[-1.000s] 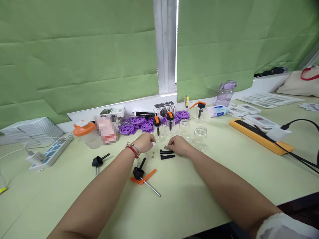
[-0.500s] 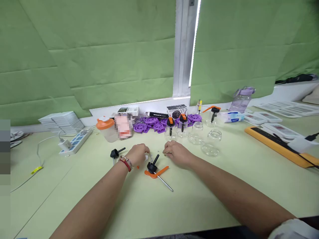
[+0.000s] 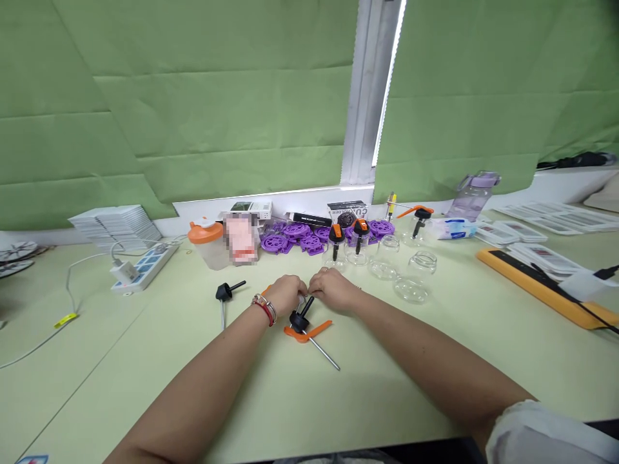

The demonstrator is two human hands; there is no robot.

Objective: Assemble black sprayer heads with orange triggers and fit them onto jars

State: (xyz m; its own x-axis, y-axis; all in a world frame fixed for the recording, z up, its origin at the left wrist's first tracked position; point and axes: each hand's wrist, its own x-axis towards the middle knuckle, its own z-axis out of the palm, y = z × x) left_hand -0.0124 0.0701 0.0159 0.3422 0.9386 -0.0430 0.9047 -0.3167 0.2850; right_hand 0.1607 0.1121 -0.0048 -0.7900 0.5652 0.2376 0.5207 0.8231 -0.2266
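Together, the left hand (image 3: pixel 285 294) and right hand (image 3: pixel 333 290) meet on the table (image 3: pixel 145 361), fingers curled nearly closed around something too small to identify. Just in front lies a black pump head (image 3: pixel 300 319) with orange lever (image 3: pixel 309 332), untouched.

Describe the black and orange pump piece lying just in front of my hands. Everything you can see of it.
The pump piece lies on its side on the pale green table, just on the near side of both hands. It has a black, plastic-looking cap with a black spout pointing up and away, a flat orange lever under it, and a thin metal-looking rod running toward the near right. The left hand and right hand meet just behind it; whether either touches it is unclear.
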